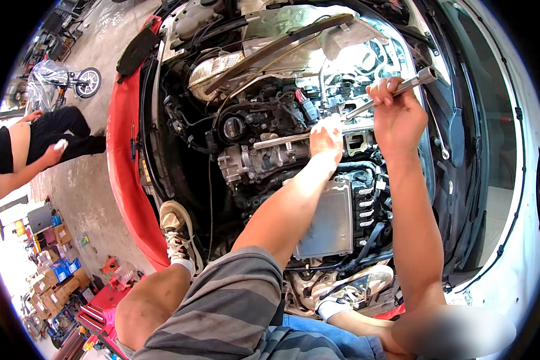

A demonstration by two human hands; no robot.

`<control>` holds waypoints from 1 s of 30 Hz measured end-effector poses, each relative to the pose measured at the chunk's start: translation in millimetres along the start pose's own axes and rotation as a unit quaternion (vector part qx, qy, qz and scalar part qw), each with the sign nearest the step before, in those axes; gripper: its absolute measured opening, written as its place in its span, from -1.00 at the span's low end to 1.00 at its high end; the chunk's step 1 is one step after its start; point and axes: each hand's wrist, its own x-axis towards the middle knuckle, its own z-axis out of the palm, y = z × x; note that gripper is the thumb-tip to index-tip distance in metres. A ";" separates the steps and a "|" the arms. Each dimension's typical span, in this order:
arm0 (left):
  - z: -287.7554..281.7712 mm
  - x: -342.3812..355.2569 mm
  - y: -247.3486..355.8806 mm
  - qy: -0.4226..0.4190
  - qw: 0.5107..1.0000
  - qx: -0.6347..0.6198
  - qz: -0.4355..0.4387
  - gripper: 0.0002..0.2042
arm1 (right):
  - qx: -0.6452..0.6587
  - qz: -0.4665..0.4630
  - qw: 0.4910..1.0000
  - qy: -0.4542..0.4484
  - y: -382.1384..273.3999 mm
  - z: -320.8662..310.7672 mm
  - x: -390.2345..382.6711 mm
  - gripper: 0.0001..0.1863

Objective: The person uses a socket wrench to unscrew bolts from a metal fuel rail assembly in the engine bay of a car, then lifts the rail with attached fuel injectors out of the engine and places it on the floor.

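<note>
My right hand (400, 117) is closed round a long steel socket tool (420, 78) that slants up to the right, socket end uppermost, over the engine. My left hand (326, 137), pale in the glare, has curled fingers at the lower end of this tool, beside a horizontal steel bar (276, 141) across the engine (240, 162); what exactly it grips is unclear. A black round cap (234, 127) sits left of that hand. A flat silver housing (324, 222) lies below it.
My shoes (177, 231) rest in the engine bay, inside a red-covered edge (123, 168). At left, another person (18, 150) in black is on the concrete floor (81, 210), near a small bicycle (72, 81), boxes (54, 294) and a red tool cabinet (102, 306).
</note>
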 end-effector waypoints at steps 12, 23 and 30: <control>-15.7 24.8 27.3 -0.136 0.971 0.191 0.053 -0.84 | 0.020 0.048 0.998 0.035 -31.0 -23.4 3.1 -0.41; -24.9 16.1 3.6 -0.079 0.983 0.087 0.142 -0.73 | -0.013 0.027 0.998 -0.046 -50.1 -10.7 5.0 -0.42; -14.9 43.8 -20.3 -0.112 0.926 0.173 0.316 -0.85 | 0.067 0.010 0.992 0.106 -145.5 -25.1 -6.5 -0.50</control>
